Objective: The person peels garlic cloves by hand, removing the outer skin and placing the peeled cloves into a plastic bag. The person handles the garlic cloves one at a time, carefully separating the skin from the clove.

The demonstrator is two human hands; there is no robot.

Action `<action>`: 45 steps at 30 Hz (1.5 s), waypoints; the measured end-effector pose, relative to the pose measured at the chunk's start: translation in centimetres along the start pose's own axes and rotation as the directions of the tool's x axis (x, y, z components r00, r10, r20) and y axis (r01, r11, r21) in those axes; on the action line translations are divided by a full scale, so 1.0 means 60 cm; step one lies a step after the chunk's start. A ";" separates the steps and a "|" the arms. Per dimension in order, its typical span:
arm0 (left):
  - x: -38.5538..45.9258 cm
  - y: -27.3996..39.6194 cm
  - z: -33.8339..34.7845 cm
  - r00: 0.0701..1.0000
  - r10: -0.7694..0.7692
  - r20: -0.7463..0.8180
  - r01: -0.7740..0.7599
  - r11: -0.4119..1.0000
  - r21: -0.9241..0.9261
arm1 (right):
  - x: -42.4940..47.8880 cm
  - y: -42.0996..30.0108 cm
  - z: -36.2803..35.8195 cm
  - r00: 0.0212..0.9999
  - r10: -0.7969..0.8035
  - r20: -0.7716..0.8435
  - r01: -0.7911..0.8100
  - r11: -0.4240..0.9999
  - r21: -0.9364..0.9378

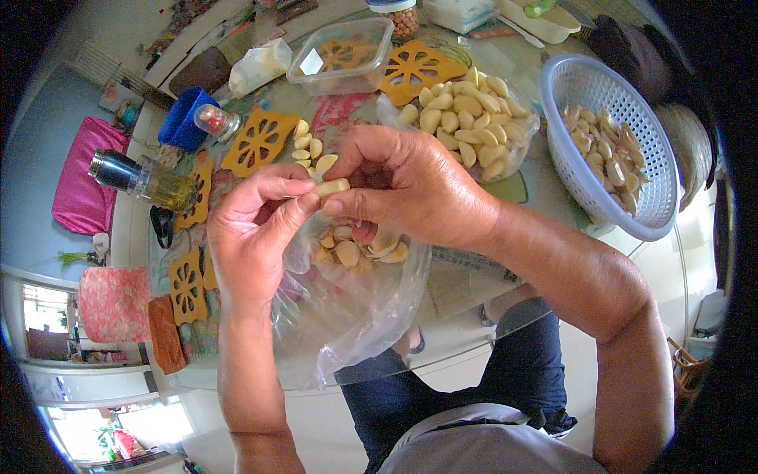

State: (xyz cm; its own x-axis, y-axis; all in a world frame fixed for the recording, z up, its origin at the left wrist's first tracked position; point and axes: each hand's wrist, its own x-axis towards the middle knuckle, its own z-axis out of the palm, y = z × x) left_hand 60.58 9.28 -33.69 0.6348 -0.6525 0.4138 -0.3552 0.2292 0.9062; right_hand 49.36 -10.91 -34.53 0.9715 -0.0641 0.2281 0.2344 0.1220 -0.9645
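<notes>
Pinched between the fingertips of my left hand (260, 213) and my right hand (408, 183) is a pale garlic clove (333, 188). Below my hands, a clear plastic bag (367, 320) spread on the glass table holds garlic skins and cloves (347, 253). Several peeled garlic cloves (303, 142) lie just beyond my fingertips. Behind my right hand, a heap of peeled garlic cloves (468, 112) rests on another clear bag. At the right, a pale blue plastic colander (610, 74) contains unpeeled garlic cloves (613, 169).
A clear plastic container (340, 80) stands at the back, near orange cut-out mats (260, 142). On the left are a blue plastic cup (186, 118), a small glass jar (216, 121) and a drink bottle (148, 181). The glass table edge (450, 358) passes above my legs.
</notes>
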 end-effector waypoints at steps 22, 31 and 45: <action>0.001 0.028 0.001 0.992 -0.071 -0.106 0.089 0.980 0.177 | 0.014 0.018 -0.003 0.999 -0.035 0.040 0.029 0.992 0.125; 0.001 0.040 -0.003 0.988 -0.116 -0.106 0.145 0.932 0.332 | 0.016 0.023 0.002 0.992 -0.120 -0.050 0.124 0.989 0.086; -0.001 0.038 -0.006 0.970 -0.240 0.031 0.221 0.933 0.285 | 0.016 0.021 0.000 0.998 -0.037 -0.043 0.037 0.999 0.000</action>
State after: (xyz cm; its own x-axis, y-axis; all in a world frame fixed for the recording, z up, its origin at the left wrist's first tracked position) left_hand 59.96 10.07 -31.60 0.6798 -0.7106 0.1815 -0.3862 -0.1364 0.9123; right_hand 50.60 -10.83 -35.49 0.9598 -0.1114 0.2575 0.2702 0.1191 -0.9554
